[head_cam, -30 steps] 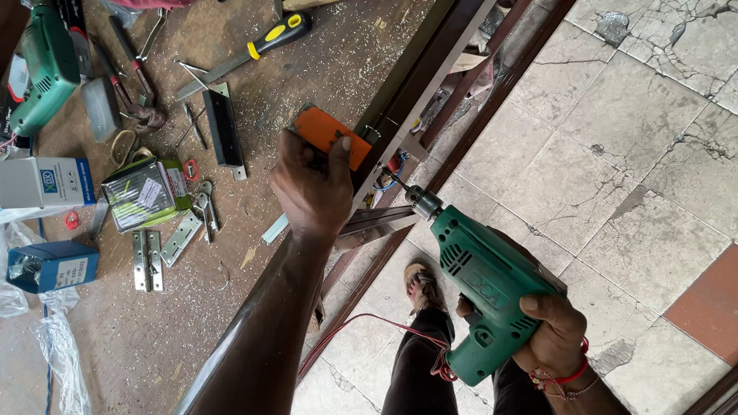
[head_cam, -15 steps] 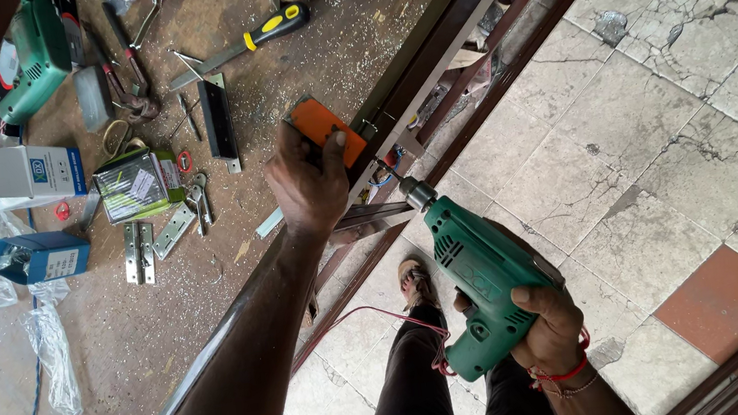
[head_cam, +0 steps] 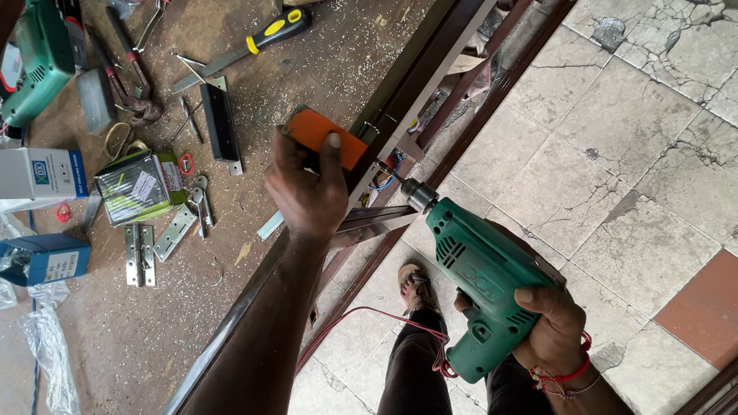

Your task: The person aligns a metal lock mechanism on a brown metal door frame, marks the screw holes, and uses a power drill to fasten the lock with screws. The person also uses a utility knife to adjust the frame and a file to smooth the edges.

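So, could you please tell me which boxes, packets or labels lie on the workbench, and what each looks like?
White box: far left, rectangular carton with a blue mark.
Blue box: below it, small, with a pale label.
Green packet: right of the white box, squarish, shiny, with a white label.
Clear plastic bags: left edge, crumpled.

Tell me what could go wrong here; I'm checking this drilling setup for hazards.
1. The left hand presses an orange block onto the brown frame rail close to the drill bit; a slip could hit the fingers.
2. The green drill is held by the right hand alone, so it may twist.
3. Its red cord trails near the leg.
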